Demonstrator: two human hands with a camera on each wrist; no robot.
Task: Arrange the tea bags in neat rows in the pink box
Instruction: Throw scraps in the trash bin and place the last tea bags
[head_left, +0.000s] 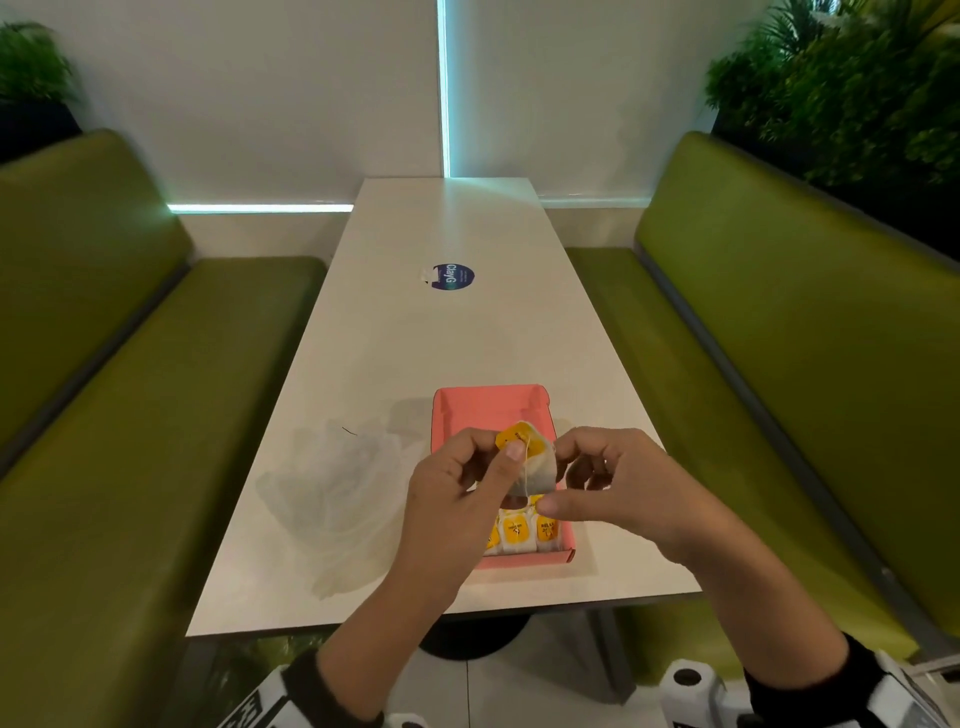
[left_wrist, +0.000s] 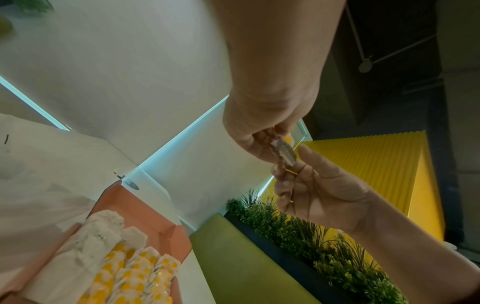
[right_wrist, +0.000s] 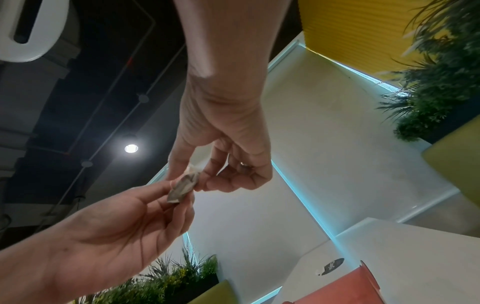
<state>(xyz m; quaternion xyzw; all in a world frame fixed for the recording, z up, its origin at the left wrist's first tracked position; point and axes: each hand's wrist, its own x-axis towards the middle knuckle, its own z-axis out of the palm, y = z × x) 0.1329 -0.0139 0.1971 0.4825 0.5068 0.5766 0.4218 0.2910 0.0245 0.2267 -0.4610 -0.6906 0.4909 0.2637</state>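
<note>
A pink box (head_left: 488, 408) lies open on the white table (head_left: 415, 338), near its front edge. Rows of tea bags (head_left: 519, 535) with yellow tags fill its near end; the far end shows bare pink floor. Above the box both hands hold one tea bag (head_left: 535, 467) with a yellow tag and string. My left hand (head_left: 501, 447) pinches its left side and my right hand (head_left: 558, 478) pinches its right side. The left wrist view shows the same tea bag (left_wrist: 284, 152) edge-on between the fingers, with the box (left_wrist: 145, 207) and its packed tea bags (left_wrist: 135, 271) below.
A crumpled clear plastic bag (head_left: 337, 493) lies on the table left of the box. A round blue sticker (head_left: 453, 276) marks the table's middle. Green benches (head_left: 130, 415) (head_left: 779, 364) flank the table, with plants (head_left: 857, 78) behind.
</note>
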